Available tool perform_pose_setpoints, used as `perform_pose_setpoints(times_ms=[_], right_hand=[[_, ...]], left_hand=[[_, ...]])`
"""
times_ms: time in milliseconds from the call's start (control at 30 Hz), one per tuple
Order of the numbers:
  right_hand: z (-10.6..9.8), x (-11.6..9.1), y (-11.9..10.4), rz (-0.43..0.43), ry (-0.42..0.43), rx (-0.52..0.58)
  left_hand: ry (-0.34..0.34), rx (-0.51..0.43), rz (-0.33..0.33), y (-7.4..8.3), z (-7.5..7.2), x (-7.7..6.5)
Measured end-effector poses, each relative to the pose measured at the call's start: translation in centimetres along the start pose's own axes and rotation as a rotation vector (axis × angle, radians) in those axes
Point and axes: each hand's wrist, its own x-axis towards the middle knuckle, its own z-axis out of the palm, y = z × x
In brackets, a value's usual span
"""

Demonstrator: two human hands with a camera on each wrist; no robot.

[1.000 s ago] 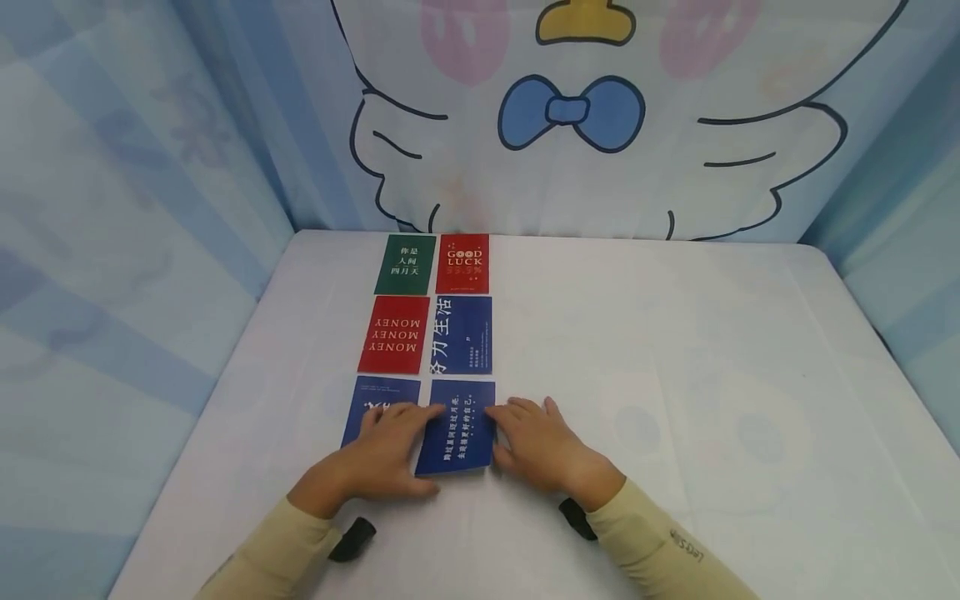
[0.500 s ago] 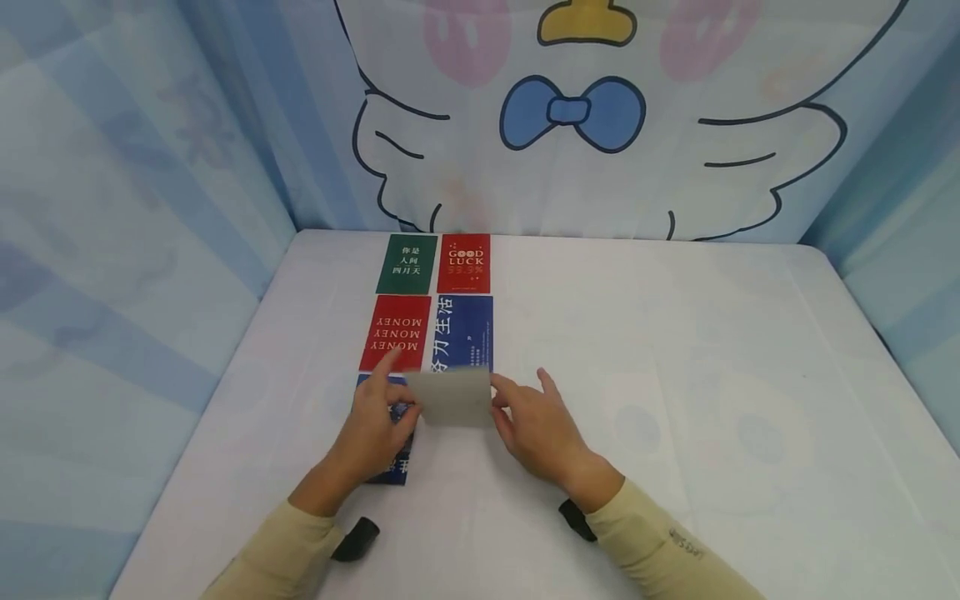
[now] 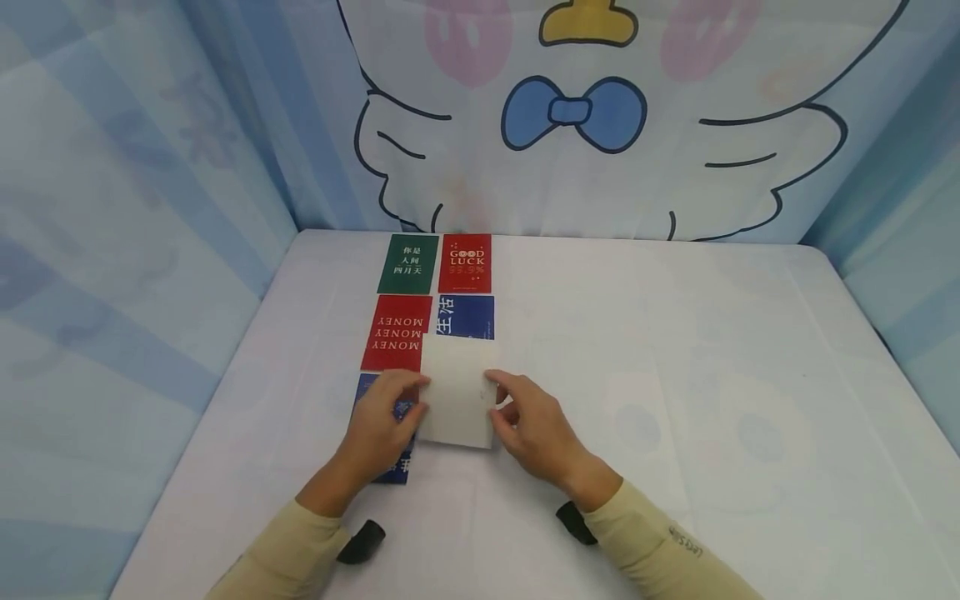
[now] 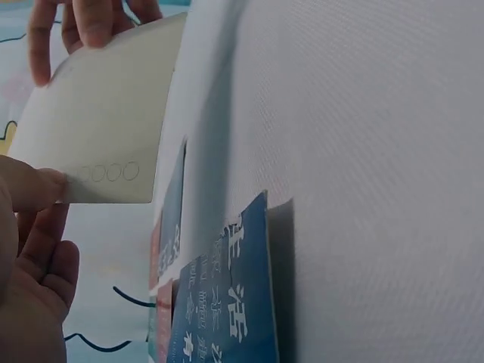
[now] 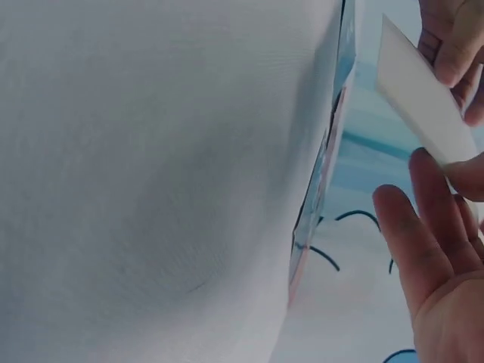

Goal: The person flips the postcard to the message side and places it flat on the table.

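Observation:
Between both hands a postcard (image 3: pixel 456 396) hangs above the table, its plain off-white back towards the head camera. My left hand (image 3: pixel 378 421) pinches its left edge with thumb and fingers; my right hand (image 3: pixel 542 429) pinches the right edge. A row of small printed circles shows on the back in the left wrist view, where the card (image 4: pixel 106 113) is clear of the tabletop. Under my left hand lies a blue postcard (image 3: pixel 393 475), partly hidden. The held card overlaps another blue postcard (image 3: pixel 468 318) with white characters.
Farther back on the white table (image 3: pixel 675 350) lie a red MONEY card (image 3: pixel 395 329), a green card (image 3: pixel 407 264) and a red GOOD LUCK card (image 3: pixel 465 264). A printed curtain (image 3: pixel 570 183) hangs at the table's far edge.
The blue postcard that lay face up between the hands has been lifted and turned over, so its off-white back now shows. Both hands have come to pinch its sides.

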Motion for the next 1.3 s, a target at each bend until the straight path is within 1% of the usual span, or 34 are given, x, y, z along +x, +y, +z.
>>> perform_pose_setpoints(times_ms=[33, 100, 200, 367, 467, 600, 767, 900, 1033, 1300], right_hand=[[0.0, 0.0, 0.0, 0.016, -0.021, -0.008], [-0.1, 0.1, 0.0, 0.05, -0.061, -0.036], [-0.1, 0.2, 0.0, 0.099, -0.118, -0.076], [0.0, 0.4, 0.2, 0.153, -0.197, -0.12], [0.1, 0.6, 0.2, 0.183, -0.237, -0.145], [0.2, 0.9, 0.3, 0.218, -0.293, -0.175], [0.4, 1.4, 0.6, 0.265, -0.371, -0.194], [0.7, 1.6, 0.9, 0.328, -0.45, -0.162], [0.9, 1.7, 1.0, 0.396, -0.506, -0.13], [1.1, 1.9, 0.9, 0.404, -0.532, -0.127]], left_hand=[[-0.011, 0.014, 0.004, -0.1, 0.0, 0.0], [-0.034, 0.037, -0.011, -0.1, 0.1, -0.1], [-0.071, 0.089, -0.062, -0.2, 0.2, -0.2], [-0.148, 0.189, -0.111, -0.2, 0.6, -0.2], [-0.195, 0.237, -0.159, -0.2, 0.9, -0.1], [-0.254, 0.285, -0.23, 0.0, 1.1, 0.2], [-0.331, 0.322, -0.282, 0.0, 1.2, 0.6], [-0.388, 0.348, -0.304, -0.2, 1.4, 0.8], [-0.416, 0.358, -0.313, -0.3, 1.6, 0.8], [-0.443, 0.385, -0.315, -0.6, 1.6, 1.0]])
